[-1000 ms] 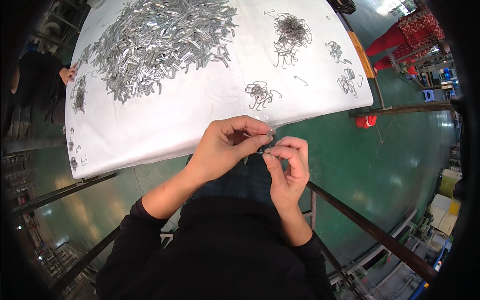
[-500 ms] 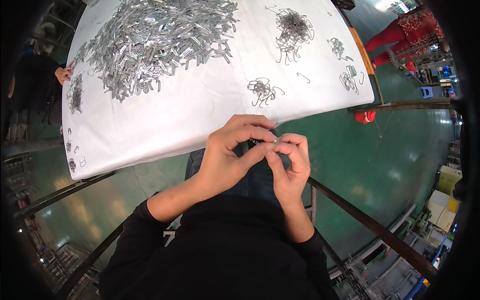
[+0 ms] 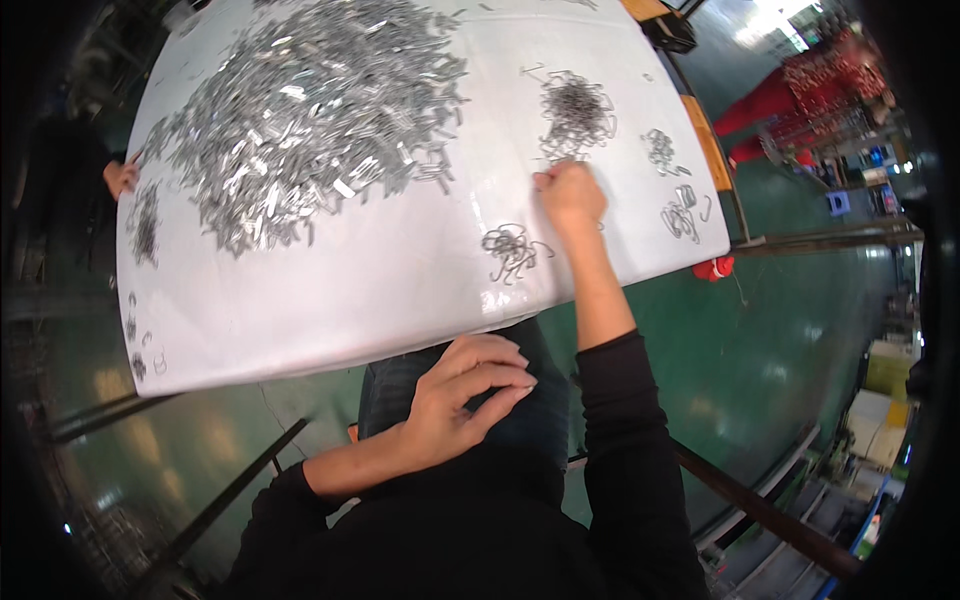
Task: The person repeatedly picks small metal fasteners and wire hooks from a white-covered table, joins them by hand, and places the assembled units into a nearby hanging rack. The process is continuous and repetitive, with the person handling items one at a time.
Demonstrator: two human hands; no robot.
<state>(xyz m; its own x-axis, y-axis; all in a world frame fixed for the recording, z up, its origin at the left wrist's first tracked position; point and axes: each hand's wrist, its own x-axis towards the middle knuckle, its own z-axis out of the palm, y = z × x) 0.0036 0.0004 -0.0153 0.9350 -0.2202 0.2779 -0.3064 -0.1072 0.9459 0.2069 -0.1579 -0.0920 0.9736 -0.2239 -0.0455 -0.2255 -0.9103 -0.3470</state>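
My right hand (image 3: 572, 202) reaches over the white-covered table, fingers curled closed at the near edge of a dark pile of bent wire hooks (image 3: 578, 108). What its fingertips hold, if anything, is hidden. Short of the table's front edge, above my lap, my left hand (image 3: 465, 398) has thumb and forefinger tips brought together in a pinch. Nothing between them can be made out. A smaller cluster of wire hooks (image 3: 510, 250) lies to the left of my right forearm.
A broad heap of short silvery metal pieces (image 3: 320, 110) covers the table's (image 3: 370, 290) far left. Small groups of wire pieces (image 3: 682, 220) lie near the right edge; others (image 3: 145, 225) line the left edge, where another person's hand (image 3: 120, 178) rests.
My hands, fingertips together half a second ago around a tiny thing, have parted. The right has moved forward to the hook pile; the left stays near my lap. The whole view has shifted slightly.
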